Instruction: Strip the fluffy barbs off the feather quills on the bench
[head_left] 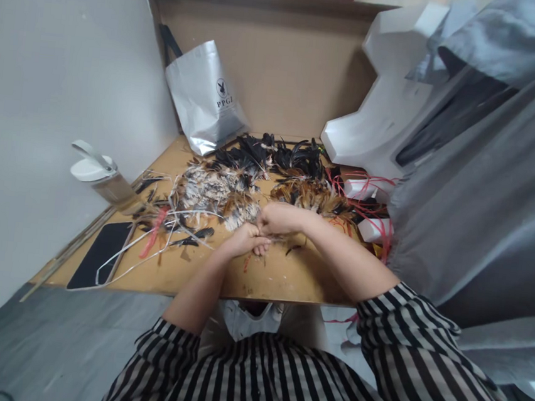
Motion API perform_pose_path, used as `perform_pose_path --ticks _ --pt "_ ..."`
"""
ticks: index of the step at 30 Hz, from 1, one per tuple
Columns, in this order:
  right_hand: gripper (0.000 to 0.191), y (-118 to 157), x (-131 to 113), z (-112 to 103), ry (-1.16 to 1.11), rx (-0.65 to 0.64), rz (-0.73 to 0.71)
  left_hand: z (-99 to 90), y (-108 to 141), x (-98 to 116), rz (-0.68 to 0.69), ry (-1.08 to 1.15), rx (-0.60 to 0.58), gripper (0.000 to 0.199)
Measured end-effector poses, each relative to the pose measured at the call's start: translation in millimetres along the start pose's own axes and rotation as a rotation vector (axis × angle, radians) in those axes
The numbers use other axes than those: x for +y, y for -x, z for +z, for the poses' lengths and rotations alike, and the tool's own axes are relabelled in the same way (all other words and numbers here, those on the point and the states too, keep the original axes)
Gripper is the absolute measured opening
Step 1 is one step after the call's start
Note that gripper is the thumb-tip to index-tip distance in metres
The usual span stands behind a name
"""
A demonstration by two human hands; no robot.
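My left hand (245, 239) is closed, its fingers curled, just above the front part of the wooden table (288, 284). Pressed against it from above is my right hand (279, 219), also closed. What they pinch is too small and blurred to make out. Touching or just beyond my hands lies a small brown and white feather bunch (241, 209). Speckled white feathers (207, 185) spread to the left, brown feathers (313, 195) to the right, and black feathers (295, 157) behind. A few loose dark feathers (192, 239) rest left of my left hand.
A dark-screened phone (101, 257), white plastic strips (138, 238) and a lidded cup (108, 179) are on the left. A silver bag (204, 97) leans at the back. Red string (363, 194) tangles at the right, beside a white machine (375, 110) and grey cloth (487, 184).
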State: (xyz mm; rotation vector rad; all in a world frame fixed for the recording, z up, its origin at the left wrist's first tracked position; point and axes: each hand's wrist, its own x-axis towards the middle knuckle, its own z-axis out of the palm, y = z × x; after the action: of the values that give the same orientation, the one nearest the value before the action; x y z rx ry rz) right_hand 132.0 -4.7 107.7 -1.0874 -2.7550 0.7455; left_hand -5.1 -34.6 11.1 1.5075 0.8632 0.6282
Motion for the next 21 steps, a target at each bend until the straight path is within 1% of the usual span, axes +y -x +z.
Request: perform_pose_path --ticks 1,2,3,4,6,7,8,9,10,11,13,16,19,21 --pt "0.002 -1 10 -4 -0.131 -0.063 -0.022 0.0 1 2 0.015 0.006 0.000 0.025" --pt "0.005 -2 20 -5 -0.275 -0.107 -0.035 -0.4 2 4 0.034 0.018 0.008 0.026" --pt "0.011 -2 31 -5 -0.417 -0.118 -0.039 -1.1 3 6 0.053 0.034 0.018 0.027" --pt "0.016 -1 41 -3 -0.545 -0.090 -0.016 -2.0 3 8 0.071 0.055 0.032 0.027" --pt "0.024 2 58 7 -0.779 -0.016 0.047 -4.4 3 11 0.091 0.120 0.084 0.027" --pt "0.026 3 63 14 -0.872 0.042 0.059 -5.7 3 11 0.092 0.171 0.127 0.027" --pt "0.027 4 67 22 -0.942 0.157 0.076 -7.0 2 11 0.090 0.233 0.176 0.026" --pt "0.028 4 68 31 -0.991 0.225 0.099 -8.4 0 9 0.087 0.302 0.225 0.025" --pt "0.028 4 68 39 -1.027 0.261 0.126 -9.7 -1 8 0.083 0.373 0.269 0.025" --pt "0.030 3 66 46 -1.055 0.339 0.153 -11.0 -3 6 0.080 0.437 0.306 0.026" --pt "0.031 0 59 58 -1.049 0.469 0.204 -13.3 -7 1 0.074 0.516 0.363 0.028" --pt "0.029 -4 48 69 -0.881 0.622 0.237 -15.5 -12 -5 0.061 0.541 0.475 0.026" --pt "0.023 -2 37 74 -0.602 0.668 0.201 -15.5 -14 -6 0.036 0.474 0.566 0.023" --pt "0.022 3 30 74 -0.408 0.668 0.176 -14.4 -14 -5 0.031 0.401 0.591 0.022"
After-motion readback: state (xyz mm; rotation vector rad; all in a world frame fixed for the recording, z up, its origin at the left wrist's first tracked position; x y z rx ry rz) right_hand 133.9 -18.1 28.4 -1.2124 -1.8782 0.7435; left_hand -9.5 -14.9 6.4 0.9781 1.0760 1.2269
